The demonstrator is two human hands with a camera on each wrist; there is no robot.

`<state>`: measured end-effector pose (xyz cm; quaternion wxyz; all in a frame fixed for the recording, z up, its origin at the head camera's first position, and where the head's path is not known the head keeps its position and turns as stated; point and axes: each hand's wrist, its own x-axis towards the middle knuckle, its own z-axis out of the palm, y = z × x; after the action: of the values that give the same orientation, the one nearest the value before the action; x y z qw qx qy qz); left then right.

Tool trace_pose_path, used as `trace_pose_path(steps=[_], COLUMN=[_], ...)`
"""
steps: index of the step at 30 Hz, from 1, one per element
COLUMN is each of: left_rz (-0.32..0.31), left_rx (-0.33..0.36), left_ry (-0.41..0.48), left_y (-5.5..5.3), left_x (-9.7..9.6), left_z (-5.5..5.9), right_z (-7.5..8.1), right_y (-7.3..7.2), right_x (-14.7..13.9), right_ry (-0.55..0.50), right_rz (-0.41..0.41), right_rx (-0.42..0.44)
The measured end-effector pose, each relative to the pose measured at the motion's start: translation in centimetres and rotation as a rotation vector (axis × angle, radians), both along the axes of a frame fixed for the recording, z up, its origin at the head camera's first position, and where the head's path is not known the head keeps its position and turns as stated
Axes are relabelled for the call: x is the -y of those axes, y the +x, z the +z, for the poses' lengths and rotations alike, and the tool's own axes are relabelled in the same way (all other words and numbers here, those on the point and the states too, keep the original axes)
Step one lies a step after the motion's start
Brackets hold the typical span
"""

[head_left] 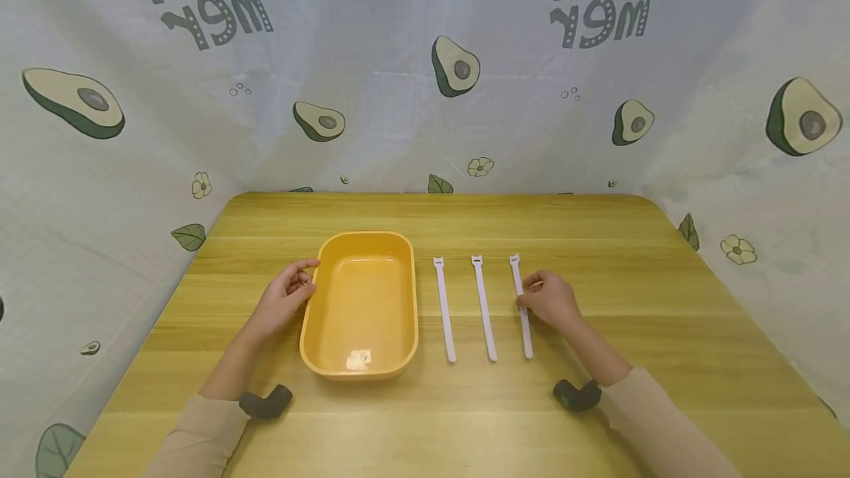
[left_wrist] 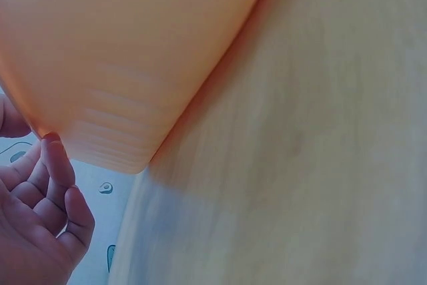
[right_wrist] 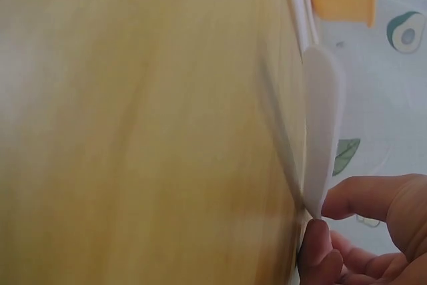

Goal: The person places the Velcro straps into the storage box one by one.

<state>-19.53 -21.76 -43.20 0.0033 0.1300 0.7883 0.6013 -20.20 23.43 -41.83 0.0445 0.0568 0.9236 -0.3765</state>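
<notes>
A yellow rectangular plastic basin point(head_left: 358, 286) with rounded corners stands left of centre on the table. At its left rim, my left hand point(head_left: 285, 297) holds the edge; in the left wrist view the bent fingers point(left_wrist: 60, 165) meet the rim from outside. To the right of the basin lie white cable straps with slotted heads, a left one point(head_left: 445, 308) and a middle one point(head_left: 485, 308). My right hand point(head_left: 551, 301) pinches the rightmost strap point(head_left: 524, 330) near its middle between thumb and fingers. In the right wrist view that strap's rounded end point(right_wrist: 323, 85) tilts up off the wood.
The wood-grain table point(head_left: 491, 426) has rounded far corners. Behind and beside it hangs a white cloth point(head_left: 385, 35) printed with avocados and lettering. A dark wrist-worn device point(head_left: 265, 402) sits at the left wrist, another point(head_left: 576, 395) at the right.
</notes>
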Motion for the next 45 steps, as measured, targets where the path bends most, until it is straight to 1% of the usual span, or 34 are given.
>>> trace_pose_path(steps=[4, 7, 14, 19, 23, 32, 36, 39, 45], left_rz=[-0.005, -0.007, -0.012, -0.008, -0.006, -0.014, -0.005, -0.001, -0.004], left_rx=[-0.003, -0.003, -0.029, -0.023, -0.01, -0.007, 0.006, 0.008, 0.0], left_ry=[-0.004, -0.002, 0.001, -0.002, 0.003, 0.012, 0.018, 0.017, 0.014], left_y=[-0.1, -0.1, 0.0, -0.1, -0.1, 0.1, 0.2, 0.1, 0.0], left_x=[0.0, 0.1, 0.1, 0.2, 0.2, 0.2, 0.1, 0.1, 0.0], left_z=[-0.1, -0.1, 0.0, -0.1, 0.0, 0.1, 0.2, 0.2, 0.2], right_z=[-0.1, -0.3, -0.6, 0.1, 0.8, 2.1, 1.7, 1.6, 2.9], right_y=[0.0, -0.1, -0.1, 0.2, 0.4, 0.6, 0.2, 0.1, 0.9], right_x=[0.1, 0.0, -0.3, -0.3, -0.1, 0.7, 0.7, 0.8, 2.3], right_ry=[-0.012, -0.044, -0.209, -0.328, -0.399, -0.415, -0.478, -0.524, -0.555], right_rz=[-0.015, -0.036, -0.085, -0.09, -0.083, -0.06, -0.054, -0.037, -0.009], right_rx=[-0.004, 0.002, 0.047, 0.088, 0.121, 0.162, 0.188, 0.186, 0.164])
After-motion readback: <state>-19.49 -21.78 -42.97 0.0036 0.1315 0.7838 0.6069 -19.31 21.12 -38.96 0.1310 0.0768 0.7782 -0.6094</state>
